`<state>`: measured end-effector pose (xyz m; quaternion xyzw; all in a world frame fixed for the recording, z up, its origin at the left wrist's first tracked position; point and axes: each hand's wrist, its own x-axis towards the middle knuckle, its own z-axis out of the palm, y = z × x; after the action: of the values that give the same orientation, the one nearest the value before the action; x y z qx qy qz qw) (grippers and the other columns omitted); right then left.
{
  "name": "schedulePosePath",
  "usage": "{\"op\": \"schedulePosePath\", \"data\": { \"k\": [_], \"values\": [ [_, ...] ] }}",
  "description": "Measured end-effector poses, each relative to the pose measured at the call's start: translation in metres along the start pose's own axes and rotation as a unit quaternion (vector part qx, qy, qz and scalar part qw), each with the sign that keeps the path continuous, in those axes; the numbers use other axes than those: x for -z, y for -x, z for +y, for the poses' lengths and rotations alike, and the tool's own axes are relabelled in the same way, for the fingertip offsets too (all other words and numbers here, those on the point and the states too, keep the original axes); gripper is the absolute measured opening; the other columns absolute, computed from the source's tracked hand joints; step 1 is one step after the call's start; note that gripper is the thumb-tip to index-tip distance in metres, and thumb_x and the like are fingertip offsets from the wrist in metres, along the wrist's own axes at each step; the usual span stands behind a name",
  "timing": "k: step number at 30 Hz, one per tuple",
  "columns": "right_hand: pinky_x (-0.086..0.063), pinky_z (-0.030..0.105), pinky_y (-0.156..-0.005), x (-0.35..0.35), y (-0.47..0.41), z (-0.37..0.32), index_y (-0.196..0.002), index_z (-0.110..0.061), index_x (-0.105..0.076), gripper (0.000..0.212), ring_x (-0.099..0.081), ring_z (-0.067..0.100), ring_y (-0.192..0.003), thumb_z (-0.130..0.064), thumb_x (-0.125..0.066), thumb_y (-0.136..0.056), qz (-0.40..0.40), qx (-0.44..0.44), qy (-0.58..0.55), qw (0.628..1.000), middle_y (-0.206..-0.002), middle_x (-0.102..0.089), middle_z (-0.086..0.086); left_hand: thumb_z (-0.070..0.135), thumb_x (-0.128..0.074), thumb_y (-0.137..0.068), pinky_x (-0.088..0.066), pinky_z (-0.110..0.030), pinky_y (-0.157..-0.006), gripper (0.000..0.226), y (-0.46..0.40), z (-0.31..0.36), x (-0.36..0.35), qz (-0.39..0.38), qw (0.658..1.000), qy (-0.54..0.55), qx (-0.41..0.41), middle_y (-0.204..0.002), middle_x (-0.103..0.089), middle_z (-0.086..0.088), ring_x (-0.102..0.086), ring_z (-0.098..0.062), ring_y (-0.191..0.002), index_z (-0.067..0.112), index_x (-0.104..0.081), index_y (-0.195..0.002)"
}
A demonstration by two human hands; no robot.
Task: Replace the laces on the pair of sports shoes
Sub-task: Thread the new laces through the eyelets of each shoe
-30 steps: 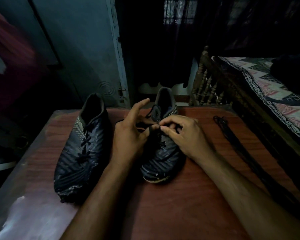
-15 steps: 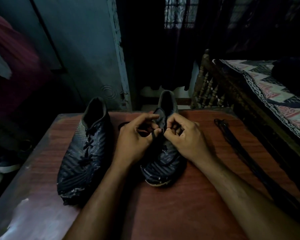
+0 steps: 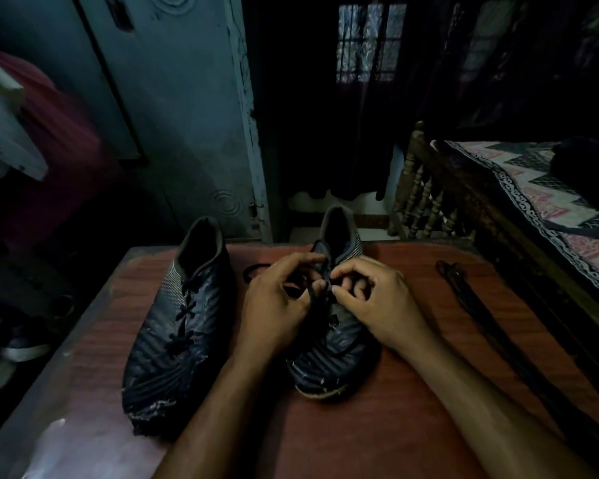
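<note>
- On the table point(image 3: 377, 444): right shoe point(image 3: 332, 350) under both hands, left shoe point(image 3: 177, 326) beside, laced.
- Left hand point(image 3: 274, 305) index, raised 1 s ago, now curled, pinching lace point(image 3: 313, 299).
- Right hand point(image 3: 377, 305) pinches at eyelets.
- Likely unthreading old lace; spare laces point(image 3: 464, 299) right, untouched.

The left hand point(image 3: 274, 305) and right hand point(image 3: 377, 302) cover the right shoe's point(image 3: 329, 361) lacing, so the eyelets there cannot be read. The spare laces point(image 3: 491, 323) fade into darkness toward the frame's lower right edge.
</note>
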<state>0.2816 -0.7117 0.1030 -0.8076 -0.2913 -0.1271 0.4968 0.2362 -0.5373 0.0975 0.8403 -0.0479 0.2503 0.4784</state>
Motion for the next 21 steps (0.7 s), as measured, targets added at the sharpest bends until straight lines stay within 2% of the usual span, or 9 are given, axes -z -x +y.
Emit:
{"op": "schedulePosePath", "data": {
  "k": [5,8,11,13,17,19,21],
  "values": [
    [-0.049,0.027,-0.062,-0.001,0.001,-0.004,-0.086,-0.028,-0.064,0.02,-0.056,0.016,-0.065,-0.01,-0.073,-0.089,-0.005,0.005,0.043,0.999,-0.086,-0.06,-0.006,0.017,-0.079,-0.087,-0.057,-0.027,-0.075,0.036,0.0,0.004,0.001,0.005,1.0,-0.005,0.002,-0.09,-0.07,0.022,-0.068,0.0,-0.084,0.041,-0.071,-0.112],
    [-0.044,0.017,-0.062,-0.001,0.001,-0.005,-0.087,-0.02,-0.065,0.012,-0.057,0.014,-0.067,-0.011,-0.071,-0.091,0.01,0.007,0.052,0.999,-0.086,-0.061,-0.008,0.029,-0.076,-0.089,-0.059,-0.029,-0.077,0.03,0.002,0.005,0.002,0.002,0.999,-0.034,-0.007,-0.097,-0.069,0.024,-0.067,0.002,-0.089,0.039,-0.07,-0.116],
    [-0.043,0.014,-0.058,0.001,0.0,-0.004,-0.087,-0.014,-0.064,0.008,-0.062,0.008,-0.063,-0.01,-0.07,-0.092,0.047,-0.045,0.028,0.997,-0.077,-0.064,-0.007,0.037,-0.071,-0.089,-0.06,-0.033,-0.073,0.028,0.004,0.008,0.002,0.001,0.998,-0.056,-0.018,-0.098,-0.068,0.022,-0.066,0.003,-0.086,0.038,-0.069,-0.117],
    [-0.046,0.015,-0.056,0.003,0.0,-0.003,-0.088,-0.012,-0.064,0.008,-0.064,0.005,-0.059,-0.01,-0.069,-0.093,0.059,-0.083,-0.006,0.995,-0.068,-0.065,-0.006,0.04,-0.068,-0.088,-0.06,-0.034,-0.072,0.029,0.004,0.008,0.002,-0.001,0.998,-0.06,-0.016,-0.099,-0.068,0.021,-0.066,0.002,-0.084,0.038,-0.068,-0.117],
    [-0.059,0.037,-0.073,0.006,-0.001,0.0,-0.086,-0.017,-0.066,0.008,-0.07,0.014,-0.079,-0.012,-0.072,-0.09,0.082,-0.084,-0.068,0.991,-0.082,-0.071,-0.005,0.04,-0.065,-0.089,-0.06,-0.032,-0.073,0.027,0.004,0.008,0.003,0.004,0.998,-0.063,-0.017,-0.102,-0.069,0.022,-0.066,0.004,-0.086,0.039,-0.067,-0.116],
    [-0.056,0.037,-0.073,0.008,-0.002,0.0,-0.084,-0.016,-0.065,0.012,-0.069,0.015,-0.081,-0.007,-0.07,-0.09,0.103,-0.09,-0.118,0.984,-0.088,-0.073,-0.001,0.038,-0.062,-0.095,-0.058,-0.028,-0.075,0.022,0.005,0.008,0.003,0.007,0.998,-0.064,-0.012,-0.107,-0.069,0.025,-0.065,0.006,-0.091,0.039,-0.069,-0.116],
    [-0.05,0.033,-0.069,0.011,-0.004,0.0,-0.082,-0.007,-0.059,0.015,-0.065,0.014,-0.074,0.004,-0.064,-0.091,0.123,-0.112,-0.194,0.967,-0.094,-0.075,0.006,0.037,-0.056,-0.1,-0.054,-0.023,-0.075,0.021,0.005,0.009,0.003,0.013,0.997,-0.07,-0.008,-0.109,-0.069,0.026,-0.064,0.009,-0.095,0.04,-0.07,-0.116]
  ]
}}
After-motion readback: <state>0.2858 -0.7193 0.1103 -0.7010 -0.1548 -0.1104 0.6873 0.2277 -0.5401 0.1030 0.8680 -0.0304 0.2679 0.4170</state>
